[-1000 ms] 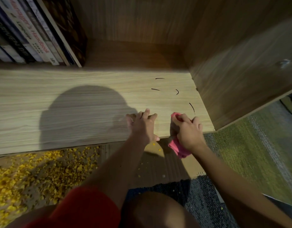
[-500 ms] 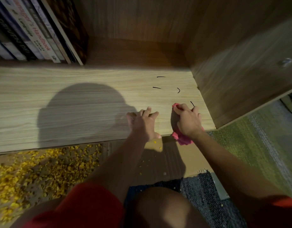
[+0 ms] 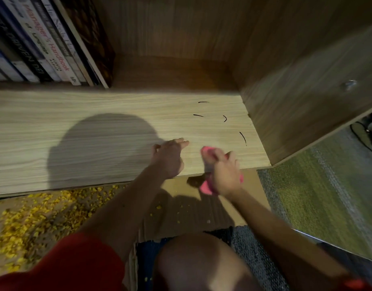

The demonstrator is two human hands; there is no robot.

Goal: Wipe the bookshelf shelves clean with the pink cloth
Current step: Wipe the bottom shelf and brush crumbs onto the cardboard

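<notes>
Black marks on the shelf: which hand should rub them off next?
The right hand, most likely. It grips the pink cloth and sits closer to the black marks near the right end of the shelf. The left hand holds nothing and just rests on the shelf.

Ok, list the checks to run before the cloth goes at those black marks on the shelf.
1. right hand grips pink cloth: ok.
2. left hand rests on shelf, clear of black marks: ok.
3. black marks wiped off: not ok.
4. shelf between pink cloth and black marks free of objects: ok.
5. pink cloth pressed flat on shelf: cannot tell, blurred.
6. books stand apart from black marks: ok.
</notes>
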